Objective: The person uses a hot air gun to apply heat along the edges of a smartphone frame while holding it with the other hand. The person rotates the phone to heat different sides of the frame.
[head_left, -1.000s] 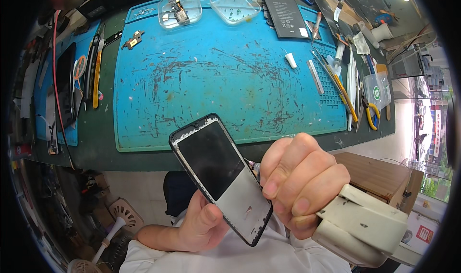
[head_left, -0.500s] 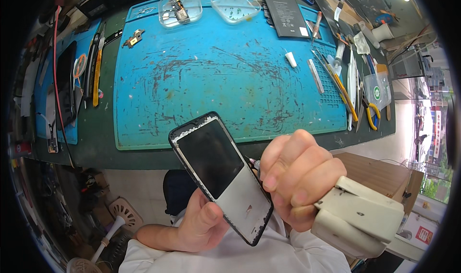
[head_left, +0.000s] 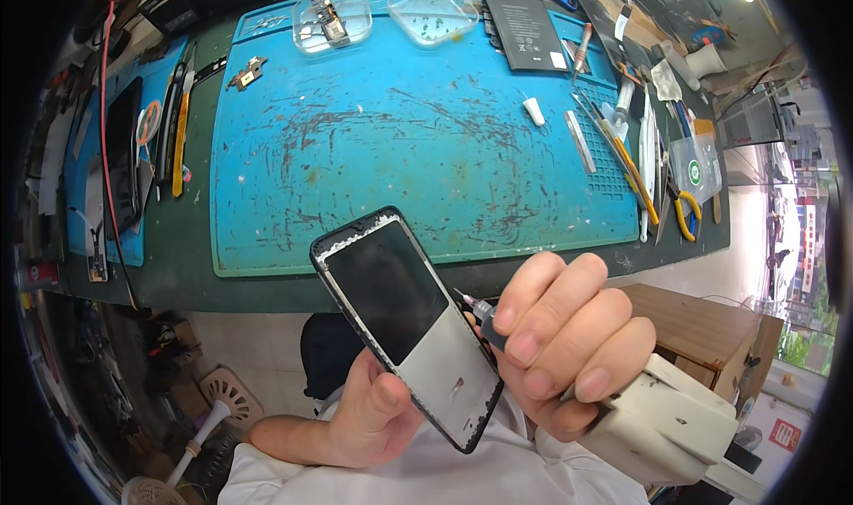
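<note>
My left hand grips a phone frame by its lower left edge, thumb along the side. The frame is tilted, with a black panel over its upper part, bare silver metal below and ragged white and black residue round the rim. To its right, my right hand is wrapped round a cream glue dispenser gun. A dark nozzle with a thin needle tip sticks out past my fingers, close to the frame's right edge. Part of the gun is hidden by my fingers.
A scratched blue mat covers the bench. On it are a small white cap, two clear trays of parts, a black battery and a metal part. Yellow-handled pliers and several tools lie right.
My right hand's fingers have loosened and spread a little, and the hand has shifted slightly right. The dispenser's nozzle shows more plainly. My left hand and the phone frame are almost still.
</note>
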Available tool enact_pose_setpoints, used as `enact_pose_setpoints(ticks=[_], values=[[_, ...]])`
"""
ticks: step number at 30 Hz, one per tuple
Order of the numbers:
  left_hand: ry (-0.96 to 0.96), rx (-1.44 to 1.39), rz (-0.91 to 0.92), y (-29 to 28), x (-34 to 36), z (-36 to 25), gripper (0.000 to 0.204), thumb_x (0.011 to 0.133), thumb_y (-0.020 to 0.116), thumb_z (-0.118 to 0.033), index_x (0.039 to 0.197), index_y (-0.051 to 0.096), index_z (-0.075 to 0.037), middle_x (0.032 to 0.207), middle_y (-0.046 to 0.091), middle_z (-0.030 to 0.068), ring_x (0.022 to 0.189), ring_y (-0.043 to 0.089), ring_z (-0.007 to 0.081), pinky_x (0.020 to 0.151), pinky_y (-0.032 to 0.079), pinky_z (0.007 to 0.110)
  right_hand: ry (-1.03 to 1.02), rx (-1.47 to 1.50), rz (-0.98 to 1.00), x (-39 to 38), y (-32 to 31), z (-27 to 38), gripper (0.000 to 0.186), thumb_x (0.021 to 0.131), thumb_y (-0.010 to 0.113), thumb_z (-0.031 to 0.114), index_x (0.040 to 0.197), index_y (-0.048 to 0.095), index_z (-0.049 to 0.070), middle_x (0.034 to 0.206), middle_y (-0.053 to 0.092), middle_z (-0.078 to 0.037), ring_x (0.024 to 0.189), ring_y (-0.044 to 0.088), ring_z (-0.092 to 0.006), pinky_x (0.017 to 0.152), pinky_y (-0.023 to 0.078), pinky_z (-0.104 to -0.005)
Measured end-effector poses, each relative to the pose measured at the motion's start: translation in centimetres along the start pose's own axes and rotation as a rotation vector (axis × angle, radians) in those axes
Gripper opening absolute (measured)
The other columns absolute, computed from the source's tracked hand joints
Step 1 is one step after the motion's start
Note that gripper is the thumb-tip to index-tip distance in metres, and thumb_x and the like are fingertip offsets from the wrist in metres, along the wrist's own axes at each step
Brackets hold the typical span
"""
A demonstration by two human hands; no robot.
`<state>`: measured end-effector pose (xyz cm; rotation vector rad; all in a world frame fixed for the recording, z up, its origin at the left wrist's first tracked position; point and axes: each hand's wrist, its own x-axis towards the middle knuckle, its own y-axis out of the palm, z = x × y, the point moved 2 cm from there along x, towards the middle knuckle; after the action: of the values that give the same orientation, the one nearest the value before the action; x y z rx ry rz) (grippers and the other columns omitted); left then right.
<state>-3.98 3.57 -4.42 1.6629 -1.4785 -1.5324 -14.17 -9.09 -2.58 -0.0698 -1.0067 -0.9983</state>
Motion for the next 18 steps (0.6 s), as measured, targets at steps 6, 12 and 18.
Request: enact_pose_setpoints(ticks=[6, 12, 18], values=[[-0.013, 0.030, 0.006, -0.04, -0.04, -0.29, 0.099, 0.083, 0.076, -0.062, 0.152, 0.037, -0.003, 0.146, 0.052, 0.0073, 0.134, 0.051, 0.0199, 0.111, 0.041, 0.043, 0.029, -0.099, 0.074, -0.04, -0.03, 0.46, 0.019, 0.097, 0.070, 0.025, 0.104, 0.057, 0.013, 0.089, 0.063, -0.001, 0.091, 0.060, -0.0199, 0.076, 0.052, -0.0345], [-0.008, 0.023, 0.009, 0.00, -0.09, -0.34, 0.097, 0.084, 0.075, -0.061, 0.151, 0.037, -0.003, 0.146, 0.052, 0.0079, 0.134, 0.051, 0.0204, 0.111, 0.041, 0.043, 0.082, -0.122, 0.115, 0.04, 0.12, 0.33, 0.020, 0.098, 0.069, 0.028, 0.106, 0.055, 0.015, 0.088, 0.060, 0.001, 0.091, 0.058, -0.0178, 0.075, 0.051, -0.0326], [0.008, -0.013, 0.023, -0.28, -0.01, 0.04, 0.095, 0.085, 0.076, -0.059, 0.152, 0.037, -0.003, 0.146, 0.051, 0.0077, 0.135, 0.050, 0.0202, 0.113, 0.040, 0.043, 0.068, -0.023, -0.034, -0.20, 0.58, 0.18, 0.015, 0.089, 0.075, 0.008, 0.098, 0.063, 0.009, 0.090, 0.068, -0.007, 0.089, 0.065, -0.0232, 0.077, 0.055, -0.0377]])
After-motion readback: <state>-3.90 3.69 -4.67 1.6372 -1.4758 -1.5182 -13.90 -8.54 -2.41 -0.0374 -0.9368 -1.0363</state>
